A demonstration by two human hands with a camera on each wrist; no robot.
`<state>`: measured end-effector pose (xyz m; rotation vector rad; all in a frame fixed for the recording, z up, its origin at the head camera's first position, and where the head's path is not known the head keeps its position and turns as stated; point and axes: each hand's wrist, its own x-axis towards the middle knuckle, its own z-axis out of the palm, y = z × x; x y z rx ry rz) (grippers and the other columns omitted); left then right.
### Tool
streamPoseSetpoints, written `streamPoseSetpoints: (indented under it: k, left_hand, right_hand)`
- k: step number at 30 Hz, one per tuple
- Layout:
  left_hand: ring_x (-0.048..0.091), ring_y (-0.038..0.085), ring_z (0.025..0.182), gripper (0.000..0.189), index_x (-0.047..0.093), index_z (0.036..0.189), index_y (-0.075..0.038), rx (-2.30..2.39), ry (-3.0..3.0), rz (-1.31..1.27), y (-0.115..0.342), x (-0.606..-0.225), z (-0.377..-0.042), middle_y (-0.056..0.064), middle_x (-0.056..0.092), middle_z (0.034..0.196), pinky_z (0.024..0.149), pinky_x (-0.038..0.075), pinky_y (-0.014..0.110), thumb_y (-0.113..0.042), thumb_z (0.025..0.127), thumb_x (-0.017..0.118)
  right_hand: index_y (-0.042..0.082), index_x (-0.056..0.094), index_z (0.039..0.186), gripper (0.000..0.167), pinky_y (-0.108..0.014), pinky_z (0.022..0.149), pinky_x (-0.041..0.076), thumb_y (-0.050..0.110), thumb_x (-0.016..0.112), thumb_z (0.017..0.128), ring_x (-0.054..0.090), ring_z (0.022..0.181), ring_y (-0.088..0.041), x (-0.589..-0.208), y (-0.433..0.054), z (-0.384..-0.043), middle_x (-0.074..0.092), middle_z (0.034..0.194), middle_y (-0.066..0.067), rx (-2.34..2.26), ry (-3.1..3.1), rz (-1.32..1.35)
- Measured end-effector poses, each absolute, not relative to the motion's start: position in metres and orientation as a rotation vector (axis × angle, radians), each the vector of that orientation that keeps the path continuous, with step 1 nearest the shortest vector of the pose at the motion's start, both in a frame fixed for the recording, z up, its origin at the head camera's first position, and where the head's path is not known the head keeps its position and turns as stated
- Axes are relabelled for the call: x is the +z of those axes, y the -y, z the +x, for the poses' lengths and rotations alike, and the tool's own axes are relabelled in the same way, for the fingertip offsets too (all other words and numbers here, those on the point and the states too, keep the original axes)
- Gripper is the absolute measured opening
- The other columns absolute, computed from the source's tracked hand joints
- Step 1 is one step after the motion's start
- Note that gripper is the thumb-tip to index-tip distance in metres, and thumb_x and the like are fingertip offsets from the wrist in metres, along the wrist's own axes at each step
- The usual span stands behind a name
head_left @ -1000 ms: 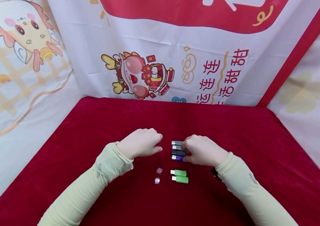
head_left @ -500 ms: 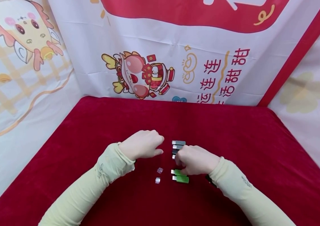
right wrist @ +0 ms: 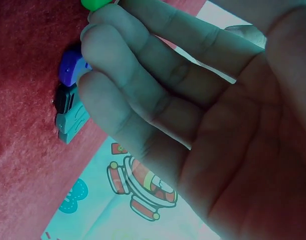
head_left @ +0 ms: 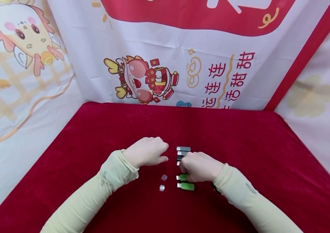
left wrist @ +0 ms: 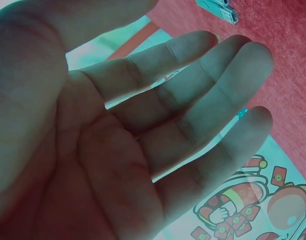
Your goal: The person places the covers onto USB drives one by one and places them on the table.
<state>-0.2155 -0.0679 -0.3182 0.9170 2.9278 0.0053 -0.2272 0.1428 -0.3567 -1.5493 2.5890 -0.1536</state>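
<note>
Printed fabric walls [head_left: 199,38] around a red-draped counter [head_left: 118,126]: work appears partway.
The left grip [head_left: 148,151] is released, fingers extended, holding nothing. The right grip [head_left: 201,166] covers part of the far green stick [head_left: 183,177]; pinch or mere touch cannot be told. Grey sticks [head_left: 185,149] and a purple stick [right wrist: 71,68] lie in one row; the near green stick [head_left: 186,186] lies apart. Two clear pieces [head_left: 162,187] lie left.

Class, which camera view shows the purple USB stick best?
The right wrist view, where the purple USB stick shows its coloured end beside the fingertips. In the head view, the right hand hides its body, leaving apparently just the metal end; the left wrist view doesn't show it.
</note>
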Motion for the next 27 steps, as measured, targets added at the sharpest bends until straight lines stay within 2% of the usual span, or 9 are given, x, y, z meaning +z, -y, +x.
streamPoseSetpoints:
  k: [13, 20, 27]
  left_hand:
    - [0.053, 0.012, 0.062, 0.019, 0.065, 0.081, -0.014, -0.002, -2.928, 0.932, 0.0673, -0.3217, -0.2166, -0.003, 0.054, 0.069, 0.059, 0.049, 0.029, -0.029, 0.088, 0.074]
    - [0.054, 0.014, 0.062, 0.02, 0.066, 0.082, -0.012, 0.026, -2.923, 0.935, 0.0676, -0.3222, -0.2156, -0.002, 0.054, 0.069, 0.059, 0.05, 0.03, -0.029, 0.088, 0.074]
    - [0.053, 0.013, 0.061, 0.02, 0.064, 0.079, -0.014, 0.023, -2.921, 0.921, 0.0666, -0.3232, -0.2146, -0.002, 0.054, 0.068, 0.059, 0.049, 0.03, -0.029, 0.089, 0.074]
  right_hand:
    - [0.022, 0.052, 0.05, 0.039, -0.022, 0.046, 0.033, 0.007, 0.083, 0.069, 0.029, 0.049, -0.004, -0.3573, -0.1427, -0.2291, 0.03, 0.044, 0.016, -0.11, -2.576, -1.556]
    - [0.021, 0.05, 0.052, 0.04, -0.023, 0.047, 0.036, 0.014, 0.086, 0.067, 0.034, 0.049, -0.004, -0.3583, -0.142, -0.2294, 0.034, 0.046, 0.015, -0.091, -2.617, -1.598]
    - [0.022, 0.049, 0.053, 0.04, -0.023, 0.047, 0.036, 0.018, 0.087, 0.066, 0.032, 0.049, -0.004, -0.3612, -0.1425, -0.23, 0.033, 0.045, 0.015, -0.075, -2.628, -1.602]
